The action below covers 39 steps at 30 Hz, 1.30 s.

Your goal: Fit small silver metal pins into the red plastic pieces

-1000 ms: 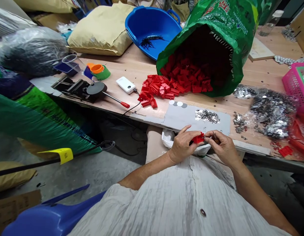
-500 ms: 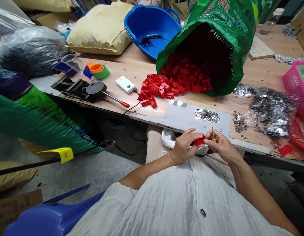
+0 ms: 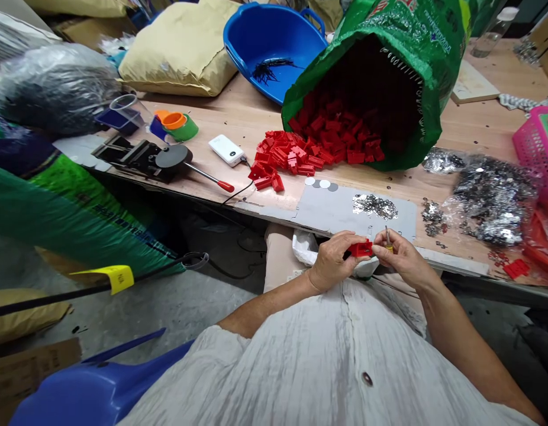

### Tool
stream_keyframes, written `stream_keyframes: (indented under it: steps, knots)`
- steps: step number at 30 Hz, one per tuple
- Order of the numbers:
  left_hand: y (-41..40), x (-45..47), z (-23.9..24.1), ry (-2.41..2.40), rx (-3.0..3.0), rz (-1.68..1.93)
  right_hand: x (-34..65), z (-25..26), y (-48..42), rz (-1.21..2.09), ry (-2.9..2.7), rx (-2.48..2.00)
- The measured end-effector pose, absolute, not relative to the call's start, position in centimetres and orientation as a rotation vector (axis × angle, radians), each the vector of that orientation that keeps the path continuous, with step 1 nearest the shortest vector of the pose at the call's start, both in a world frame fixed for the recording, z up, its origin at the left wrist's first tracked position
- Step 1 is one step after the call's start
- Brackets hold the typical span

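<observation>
My left hand [image 3: 335,260] grips a red plastic part [image 3: 361,248] just off the front edge of the table, above my lap. Small dark metal bits show on the part's near side. My right hand [image 3: 400,258] holds a small screwdriver [image 3: 388,241] with a yellow handle, its thin metal shaft pointing up and away. The right fingertips are at the part's right end; whether they also pinch a small piece there is too small to tell. Beyond both hands, a pile of small shiny metal pieces [image 3: 375,206] lies on a grey sheet [image 3: 327,207].
Red parts [image 3: 283,155] spill from a green sack [image 3: 438,71]. A blue basin [image 3: 242,35] stands behind. To the left are a hand press [image 3: 173,156] with a red-tipped lever and a white power bank [image 3: 226,150]. Bagged metal pieces [image 3: 491,195] and a pink basket [image 3: 531,142] stand right.
The red part has turned slightly in my left hand, so more of its near side shows. My right fingertips have shifted a little, with the screwdriver still held. The whole view has moved slightly.
</observation>
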<state>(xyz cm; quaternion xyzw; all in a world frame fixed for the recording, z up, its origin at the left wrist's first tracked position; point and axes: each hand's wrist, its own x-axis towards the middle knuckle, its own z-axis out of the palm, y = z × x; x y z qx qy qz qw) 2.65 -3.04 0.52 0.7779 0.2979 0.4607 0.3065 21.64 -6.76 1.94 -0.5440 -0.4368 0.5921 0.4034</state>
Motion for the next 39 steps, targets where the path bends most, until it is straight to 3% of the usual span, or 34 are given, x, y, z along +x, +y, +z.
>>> stream_keyframes:
  steps: [8,23,32,35,39]
  knots:
    - [-3.1,2.8,0.0,0.734,2.082,1.226,21.0,1.2,-6.6,1.311,-1.284,-1.439]
    - [-2.6,1.8,-0.6,0.647,1.913,1.199,20.8,1.1,-7.0,1.737,-0.993,-1.213]
    - [-2.2,1.3,-0.7,0.629,1.329,1.058,20.5,1.1,-6.1,1.792,-1.062,-1.169]
    - [-1.9,1.4,-0.8,0.668,1.057,1.044,21.6,1.5,-4.4,1.48,-1.35,-1.436]
    - [-1.1,1.2,-0.6,0.706,0.891,1.095,22.5,1.3,-1.9,0.558,-1.67,-1.934]
